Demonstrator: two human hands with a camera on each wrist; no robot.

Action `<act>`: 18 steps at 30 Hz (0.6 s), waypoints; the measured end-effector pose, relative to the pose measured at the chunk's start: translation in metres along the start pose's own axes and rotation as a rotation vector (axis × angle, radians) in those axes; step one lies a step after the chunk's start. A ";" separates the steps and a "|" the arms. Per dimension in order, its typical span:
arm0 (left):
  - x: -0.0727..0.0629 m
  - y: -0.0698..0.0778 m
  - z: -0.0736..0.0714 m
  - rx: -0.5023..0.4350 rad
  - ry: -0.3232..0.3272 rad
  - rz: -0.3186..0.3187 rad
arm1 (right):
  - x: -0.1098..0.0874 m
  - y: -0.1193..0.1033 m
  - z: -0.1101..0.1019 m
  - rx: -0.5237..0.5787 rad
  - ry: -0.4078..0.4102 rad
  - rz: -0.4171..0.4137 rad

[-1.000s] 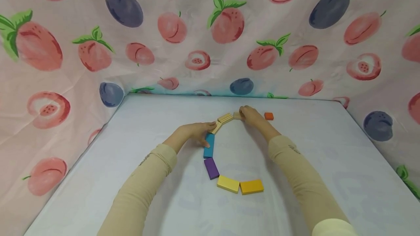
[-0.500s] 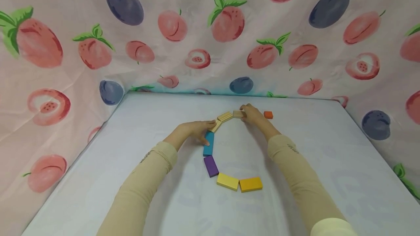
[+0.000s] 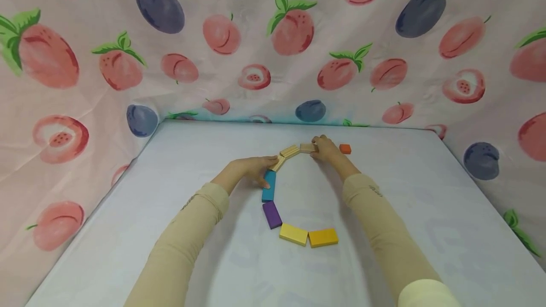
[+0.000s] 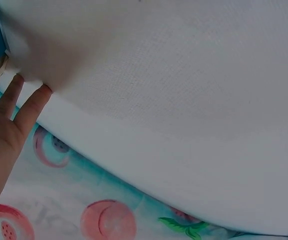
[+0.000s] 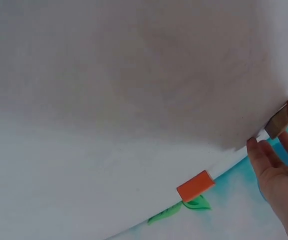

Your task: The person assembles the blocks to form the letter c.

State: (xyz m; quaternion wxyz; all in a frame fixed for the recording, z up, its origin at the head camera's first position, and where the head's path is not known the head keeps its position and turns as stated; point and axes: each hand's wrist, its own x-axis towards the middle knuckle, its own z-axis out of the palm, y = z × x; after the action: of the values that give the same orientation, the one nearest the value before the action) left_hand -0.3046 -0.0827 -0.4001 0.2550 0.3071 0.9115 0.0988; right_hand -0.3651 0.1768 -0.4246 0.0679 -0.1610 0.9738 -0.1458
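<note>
Wooden blocks lie end to end in a curve on the white surface in the head view. At its far end my right hand [image 3: 326, 149] pinches a plain wood block [image 3: 306, 148], thumb in front and fingers behind. Beside that block lies a grooved plain block [image 3: 290, 151]. My left hand [image 3: 254, 169] has its fingers at another plain block [image 3: 278, 163] and its thumb over the blue block [image 3: 268, 191]. Its outer fingers [image 4: 33, 106] are spread straight in the left wrist view. Toward me follow a purple block [image 3: 272, 214], a yellow block [image 3: 293, 234] and an orange-yellow block [image 3: 323, 237].
A red-orange block [image 3: 345, 148] lies apart, to the right of my right hand. The white tabletop [image 3: 426, 231] ends at the back against a fruit-patterned cloth [image 3: 256, 37], which also hangs along both sides.
My right fingers have slid slightly right along the plain block, so more of it shows. The left hand stays in place. The whole head view has shifted a little.
</note>
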 end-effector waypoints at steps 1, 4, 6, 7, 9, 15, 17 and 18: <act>0.000 0.000 -0.001 -0.002 0.000 0.001 | 0.000 0.000 0.000 0.009 0.007 0.008; 0.000 0.000 -0.002 0.004 -0.001 0.006 | -0.001 -0.001 0.001 0.034 0.038 0.025; 0.000 0.000 -0.002 0.007 -0.003 0.001 | -0.003 -0.002 0.001 0.045 0.055 0.043; -0.001 0.000 -0.002 0.010 -0.002 -0.001 | -0.004 -0.003 0.001 0.049 0.065 0.050; -0.001 0.000 -0.002 0.015 0.000 -0.007 | -0.007 -0.004 -0.001 0.052 0.082 0.059; -0.002 -0.001 0.000 0.003 0.006 -0.014 | -0.018 -0.005 -0.007 0.058 0.126 0.032; -0.002 0.000 0.000 -0.009 0.005 -0.009 | -0.023 -0.005 -0.010 0.071 0.152 0.024; -0.003 0.001 0.000 -0.017 0.005 -0.012 | -0.025 -0.005 -0.012 0.077 0.168 0.017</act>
State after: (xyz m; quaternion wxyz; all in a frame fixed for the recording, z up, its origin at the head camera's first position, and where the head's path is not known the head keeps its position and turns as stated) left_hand -0.3023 -0.0837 -0.3986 0.2557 0.2993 0.9132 0.1058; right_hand -0.3428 0.1840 -0.4098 -0.0065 -0.1372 0.9710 -0.1956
